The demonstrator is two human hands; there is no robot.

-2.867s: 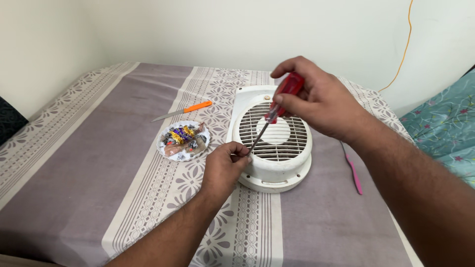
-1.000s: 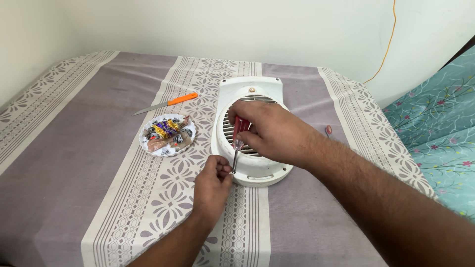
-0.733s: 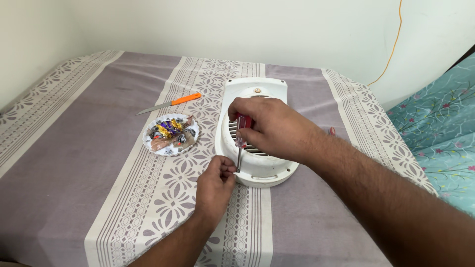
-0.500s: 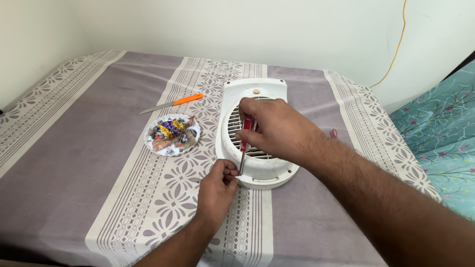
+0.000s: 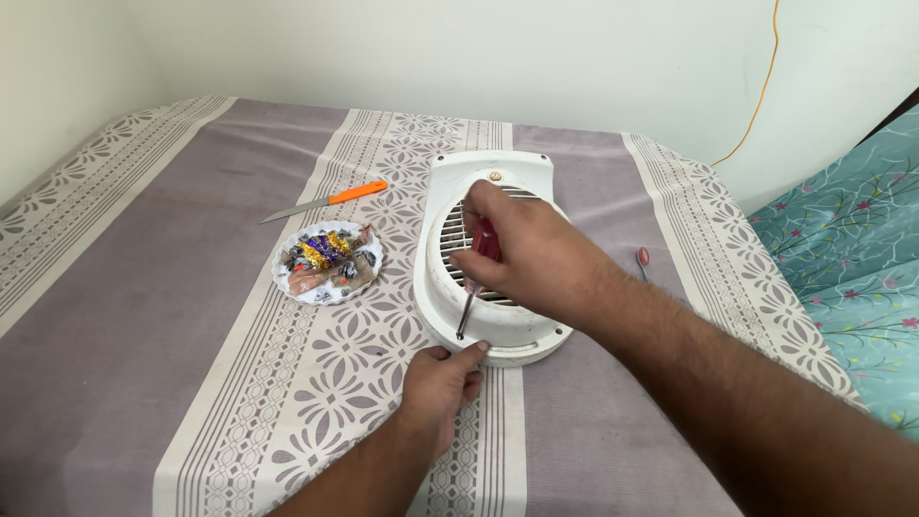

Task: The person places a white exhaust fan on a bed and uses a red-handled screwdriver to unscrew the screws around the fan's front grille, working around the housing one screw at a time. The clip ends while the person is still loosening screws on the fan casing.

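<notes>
While hands [image 5: 517,254] work, knife [image 5: 325,203] and plate [image 5: 327,261] lie beside fan cover [image 5: 450,191].

A knife [image 5: 325,202] with an orange handle lies flat on the counter [image 5: 144,316], blade pointing left. Just in front of it sits 1 small white plate [image 5: 328,262] with a scalloped rim, holding wrapped sweets [image 5: 324,251] in gold, purple and brown. The counter is covered by a mauve cloth [image 5: 124,287] with 2 white patterned bands running front to back. Near the right edge of the cloth lies a slim tool with a red handle [image 5: 643,258], partly hidden. A yellow cable [image 5: 761,91] hangs down the cream wall [image 5: 383,48]. To the right is a turquoise floral fabric [image 5: 852,258].
</notes>
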